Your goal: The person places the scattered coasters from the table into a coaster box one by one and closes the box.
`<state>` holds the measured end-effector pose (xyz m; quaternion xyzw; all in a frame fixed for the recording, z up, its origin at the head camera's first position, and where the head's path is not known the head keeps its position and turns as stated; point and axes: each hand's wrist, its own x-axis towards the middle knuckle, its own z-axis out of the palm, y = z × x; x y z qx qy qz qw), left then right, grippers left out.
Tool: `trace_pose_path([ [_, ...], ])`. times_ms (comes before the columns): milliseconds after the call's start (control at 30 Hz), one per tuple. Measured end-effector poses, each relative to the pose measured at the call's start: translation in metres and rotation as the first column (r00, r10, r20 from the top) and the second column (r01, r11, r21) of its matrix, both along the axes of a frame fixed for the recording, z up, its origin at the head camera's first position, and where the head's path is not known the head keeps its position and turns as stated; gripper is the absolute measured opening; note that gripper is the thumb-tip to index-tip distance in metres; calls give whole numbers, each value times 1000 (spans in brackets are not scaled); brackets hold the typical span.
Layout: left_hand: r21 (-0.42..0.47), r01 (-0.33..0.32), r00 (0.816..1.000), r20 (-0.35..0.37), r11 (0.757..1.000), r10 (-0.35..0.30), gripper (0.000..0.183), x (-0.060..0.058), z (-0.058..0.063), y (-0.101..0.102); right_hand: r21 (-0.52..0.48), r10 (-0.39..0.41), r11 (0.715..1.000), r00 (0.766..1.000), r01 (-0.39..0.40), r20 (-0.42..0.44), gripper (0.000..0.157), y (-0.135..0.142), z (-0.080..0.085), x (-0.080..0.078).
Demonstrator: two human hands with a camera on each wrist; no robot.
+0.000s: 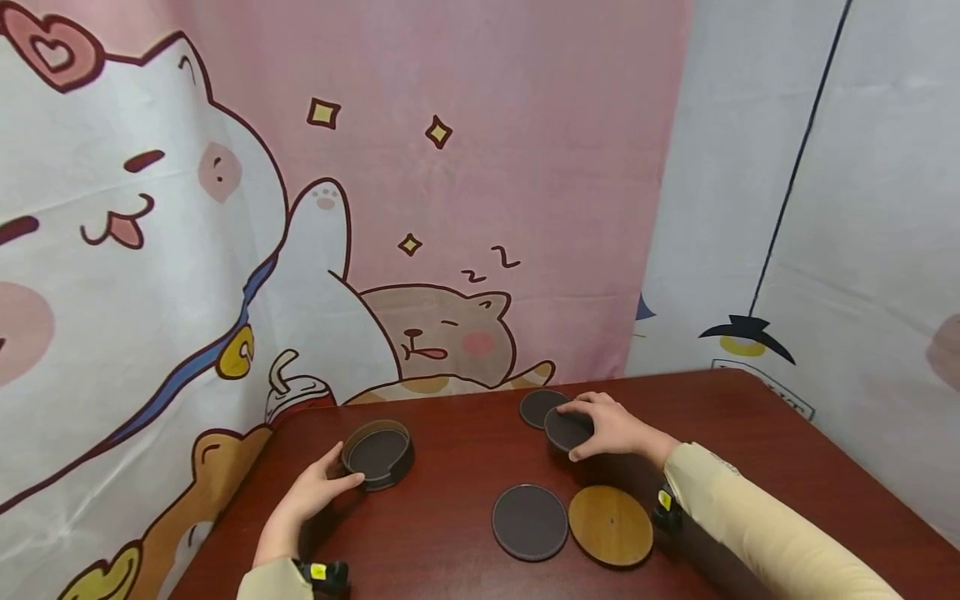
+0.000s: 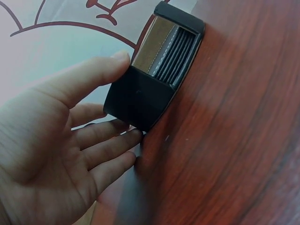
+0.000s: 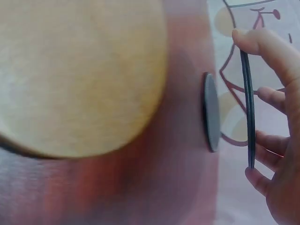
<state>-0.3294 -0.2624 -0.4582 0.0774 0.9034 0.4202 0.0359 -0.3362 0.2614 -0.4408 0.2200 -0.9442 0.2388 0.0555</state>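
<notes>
The dark round coasters [image 1: 567, 431], seemingly two together, are raised above the worktop [image 1: 450, 442], rim-held between the thumb and spread fingers of my right hand [image 1: 613, 427]. They look light and stiff, best gripped by opposite edges. My left hand [image 1: 313, 490] pinches the black coaster holder [image 2: 136, 101]; a wooden disc [image 1: 611, 527] lies nearer me.

Holder [image 1: 400, 473]: black, round, tan-lined, notched; upright near the table's [image 1: 435, 525] far-left corner.
Stacked coasters [image 2: 174, 57]: dark, flat inside the holder.
Held coasters [image 1: 567, 430]: thin, dark, round, apparently two together, above the table near its far edge.
</notes>
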Motion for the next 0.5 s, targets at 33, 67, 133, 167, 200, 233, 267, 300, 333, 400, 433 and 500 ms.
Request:
trace_pose_path([
  [33, 0, 2, 1000, 2, 1000, -2, 91, 0, 0, 0, 3, 3, 1000, 1000, -3, -5, 79, 0, 3, -1],
  [67, -3, 4, 1000, 2, 1000, -4, 91, 1, 1, 0, 7, 4, 1000, 1000, -4, -8, 78, -1, 7, -1],
  [133, -7, 6, 1000, 4, 1000, -6, 91, 1, 2, 1, 17, 10, 1000, 1000, -10, -18, 78, -2, 14, -1],
  [167, -6, 5, 1000, 4, 1000, -5, 92, 1, 1, 1, 24, 16, 1000, 999, -15, -30, 78, -2, 17, -1],
  [200, -8, 6, 1000, 4, 1000, -6, 92, 0, 1, 1, 28, 19, 999, 999, -18, -37, 78, -3, 21, 0],
  [233, -9, 6, 1000, 3, 1000, -6, 92, 0, 1, 1, 30, 23, 999, 999, -22, -45, 78, -4, 25, 0],
  [267, -14, 8, 1000, 0, 1000, -8, 92, 0, 1, 1, 32, 27, 999, 998, -25, -50, 78, -5, 28, 0],
  [300, -12, 6, 1000, 1, 1000, -6, 92, 0, 0, 1, 34, 31, 999, 998, -29, -53, 77, -6, 31, 0],
  [333, -14, 7, 1000, 2, 1000, -7, 92, -1, 0, 0, 35, 34, 999, 998, -32, -56, 77, -6, 34, 0],
  [400, -15, 8, 1000, 6, 1000, -8, 92, -1, 0, 0, 34, 36, 999, 998, -34, -51, 77, -8, 38, 1],
  [433, -16, 9, 1000, 7, 1000, -9, 92, -1, 0, 0, 34, 37, 999, 998, -35, -49, 77, -8, 40, 1],
  [500, -15, 10, 1000, 11, 1000, -10, 92, -2, 0, 1, 33, 40, 999, 998, -39, -49, 76, -9, 41, 1],
])
